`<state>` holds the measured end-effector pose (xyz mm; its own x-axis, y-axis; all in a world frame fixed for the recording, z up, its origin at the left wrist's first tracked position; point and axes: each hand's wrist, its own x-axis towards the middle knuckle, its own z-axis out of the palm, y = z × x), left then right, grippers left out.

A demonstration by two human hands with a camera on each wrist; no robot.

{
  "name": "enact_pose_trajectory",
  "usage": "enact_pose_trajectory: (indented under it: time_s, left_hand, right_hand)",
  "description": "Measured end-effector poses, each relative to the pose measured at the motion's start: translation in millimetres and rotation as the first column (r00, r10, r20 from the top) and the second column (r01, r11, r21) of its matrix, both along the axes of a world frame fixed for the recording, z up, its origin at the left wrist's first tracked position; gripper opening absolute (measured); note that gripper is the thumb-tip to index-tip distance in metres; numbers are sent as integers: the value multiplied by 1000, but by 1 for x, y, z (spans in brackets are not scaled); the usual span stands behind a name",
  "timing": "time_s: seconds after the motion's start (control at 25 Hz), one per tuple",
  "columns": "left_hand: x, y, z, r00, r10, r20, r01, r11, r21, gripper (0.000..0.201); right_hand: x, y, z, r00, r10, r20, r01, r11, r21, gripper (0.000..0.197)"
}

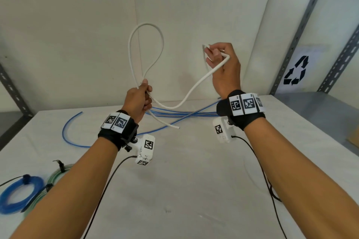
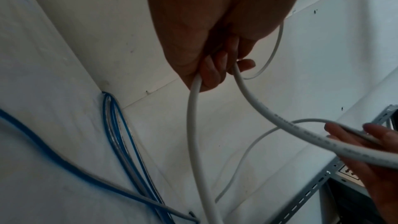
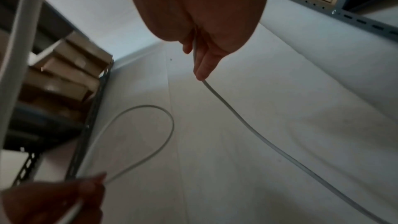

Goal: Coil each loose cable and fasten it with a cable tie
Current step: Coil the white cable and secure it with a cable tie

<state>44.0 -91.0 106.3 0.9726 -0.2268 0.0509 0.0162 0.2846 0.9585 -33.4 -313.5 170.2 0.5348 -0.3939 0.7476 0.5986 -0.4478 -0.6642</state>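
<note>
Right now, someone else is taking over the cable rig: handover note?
Left hand: grips the white cable at the base of one raised loop, short end dangling.
Right hand: holds the same cable nearer its other end.
Done: blue coil and green coil lie tied at the table's near left.
Left: finish coiling and tie the white cable, then the loose blue cable at the table's back.

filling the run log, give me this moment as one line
left hand grips white cable loop | right hand holds its far end | loose blue cable on table
</note>
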Motion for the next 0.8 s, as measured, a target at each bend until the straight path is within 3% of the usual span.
enact_pose_trajectory:
  time_s: [0.04,0.16,0.28,0.36,0.44,0.52,0.56,0.6,0.64,0.76,0.8]
  left_hand:
    - [-4,4,3,1000,2,16,-2,1000,20,38]
    - [-13,20,10,999,11,53,-16,995,94,34]
    - [-22,41,19,995,94,22,-96,983,155,31]
    - [-23,53,23,980,197,-14,-190,959,211,36]
    - [-22,64,26,960,279,20,-274,923,270,35]
    - [-22,72,29,948,310,71,-318,912,259,32]
    - [-24,73,30,949,303,87,-315,921,227,32]
    - [-28,74,33,954,281,104,-297,935,194,34]
    - [-33,73,35,965,235,116,-253,952,171,37]
    - [-50,70,42,985,-2,171,-28,984,175,41]
    - [-55,69,46,978,-86,188,49,979,197,43]
  right_hand:
    - [-1,7,7,1000,2,-6,-2,1000,-4,15]
    - [4,3,7,979,-176,-107,160,977,-143,20]
    - [0,-9,-9,873,-338,-351,243,926,-288,20]
    - [-6,-12,-27,751,-321,-577,172,939,-299,20]
    - [-15,-9,-48,592,-310,-744,-15,919,-394,49]
    - [-21,-3,-59,412,-369,-833,-243,836,-491,81]
    - [-24,2,-61,350,-408,-843,-308,800,-515,86]
    - [-26,6,-60,341,-439,-831,-322,776,-542,84]
    - [-27,14,-57,399,-429,-811,-311,768,-560,79]
    - [-24,50,-42,743,-170,-647,-184,878,-442,60]
    - [-22,65,-35,826,-94,-556,-175,895,-410,60]
